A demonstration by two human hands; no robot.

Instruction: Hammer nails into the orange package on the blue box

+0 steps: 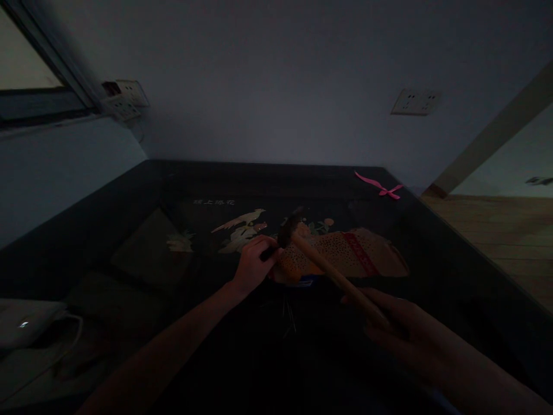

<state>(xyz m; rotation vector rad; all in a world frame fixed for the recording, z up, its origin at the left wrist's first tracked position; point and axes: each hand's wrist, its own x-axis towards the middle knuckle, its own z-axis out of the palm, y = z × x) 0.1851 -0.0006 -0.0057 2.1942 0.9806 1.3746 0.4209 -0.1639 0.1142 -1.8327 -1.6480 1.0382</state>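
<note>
The scene is dim. My right hand (pixel 391 323) is wrapped round the wooden handle of a hammer (pixel 328 268), whose dark head sits just above an orange dotted pouch-like object (pixel 345 253) on the dark table (pixel 432 253). My left hand (pixel 254 262) rests at the left end of that object, fingers pinched near the hammer head on something small and dark I cannot make out. A few thin nails (pixel 288 314) lie on the table in front of the object.
The tabletop carries a bird and flower picture (pixel 242 227). A pink ribbon (pixel 380 185) lies at the far right corner. A white device with a cable (pixel 26 323) sits at the left. Wall sockets (pixel 415 102) are behind; wooden floor (pixel 496 236) lies to the right.
</note>
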